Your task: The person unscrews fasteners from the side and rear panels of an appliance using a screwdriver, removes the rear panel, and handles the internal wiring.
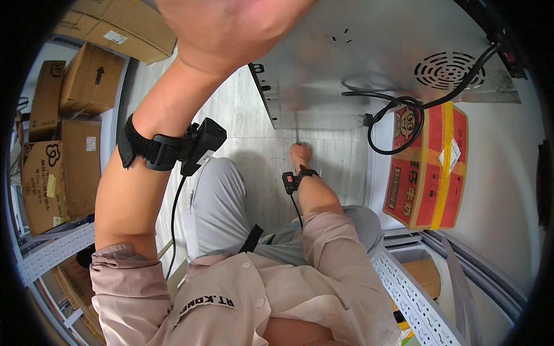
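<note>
A large metal appliance casing (323, 63) with slotted vents stands in front of me. My left hand (231, 29) is raised at the top of the view, by the casing's left side. Its fingers run past the upper edge of the picture, so what they touch is hidden. Low down near the casing's bottom edge is my right hand (300, 153), with its fingers closed. A thin, dark, rod-like line shows just above that fist, but I cannot make out what it is. A black power cord (398, 102) with a plug hangs looped across the casing's lower right.
A red carton (426, 167) with yellow tape stands at the right. Brown cardboard boxes (92, 81) are stacked at the left, beside perforated metal shelf rails (60, 252). Another perforated rail (415, 300) runs at lower right. Light wood-look flooring (259, 161) lies between my knees.
</note>
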Demonstrator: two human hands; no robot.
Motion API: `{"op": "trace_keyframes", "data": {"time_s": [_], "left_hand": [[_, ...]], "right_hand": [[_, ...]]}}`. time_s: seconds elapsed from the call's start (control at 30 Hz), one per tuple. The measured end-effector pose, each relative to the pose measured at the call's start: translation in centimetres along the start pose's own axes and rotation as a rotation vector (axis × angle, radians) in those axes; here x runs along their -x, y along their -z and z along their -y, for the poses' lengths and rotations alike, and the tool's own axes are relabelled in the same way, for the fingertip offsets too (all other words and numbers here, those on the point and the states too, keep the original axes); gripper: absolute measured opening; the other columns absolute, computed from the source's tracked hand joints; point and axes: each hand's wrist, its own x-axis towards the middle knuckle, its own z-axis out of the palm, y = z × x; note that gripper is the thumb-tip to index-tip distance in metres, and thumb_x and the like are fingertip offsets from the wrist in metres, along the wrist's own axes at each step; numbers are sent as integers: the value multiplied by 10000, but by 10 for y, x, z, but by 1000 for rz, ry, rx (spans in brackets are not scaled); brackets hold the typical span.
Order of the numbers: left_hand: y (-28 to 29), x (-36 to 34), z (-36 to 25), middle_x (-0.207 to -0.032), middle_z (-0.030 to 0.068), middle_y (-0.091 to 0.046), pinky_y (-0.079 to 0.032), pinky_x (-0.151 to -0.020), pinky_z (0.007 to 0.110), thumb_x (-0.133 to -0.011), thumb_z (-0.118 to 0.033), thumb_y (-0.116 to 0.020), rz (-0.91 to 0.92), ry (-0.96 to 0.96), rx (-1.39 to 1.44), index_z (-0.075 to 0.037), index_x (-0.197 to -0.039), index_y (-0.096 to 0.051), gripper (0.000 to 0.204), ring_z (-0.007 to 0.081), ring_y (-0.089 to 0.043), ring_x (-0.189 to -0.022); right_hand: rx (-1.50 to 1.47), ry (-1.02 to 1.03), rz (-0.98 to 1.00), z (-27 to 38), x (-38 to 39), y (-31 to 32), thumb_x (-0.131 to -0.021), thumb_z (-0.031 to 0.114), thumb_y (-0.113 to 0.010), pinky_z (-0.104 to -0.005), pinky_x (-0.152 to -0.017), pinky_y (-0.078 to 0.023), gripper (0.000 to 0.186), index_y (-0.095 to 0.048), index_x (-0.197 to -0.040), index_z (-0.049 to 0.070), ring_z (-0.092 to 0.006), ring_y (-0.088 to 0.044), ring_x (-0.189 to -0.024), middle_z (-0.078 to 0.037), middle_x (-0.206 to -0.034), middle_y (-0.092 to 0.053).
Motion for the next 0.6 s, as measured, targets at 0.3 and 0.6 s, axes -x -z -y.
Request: {"op": "trace_keyframes", "data": {"time_s": [0.3,0.6], "left_hand": [[-5,0,-2,-1186,124,-494,-435,-912,305,-776,-127,-791,9,25,144,-23,-1245,-403,618,193,-523,-1072],[-16,6,19,-1212,130,-492,-371,-1001,352,-764,-124,-792,-107,-127,41,-28,-1244,-413,620,223,-492,-1121]], "right_hand": [[-20,-38,-30,2,5,20,-789,133,-556,-424,-924,-496,305,-668,-1042,7,-385,-635,-1038,-237,-1068,-671],[92,-110,-22,2,37,36,-845,123,-537,-448,-859,-528,287,-642,-1092,22,-381,-638,-1009,-207,-1074,-650]]}}
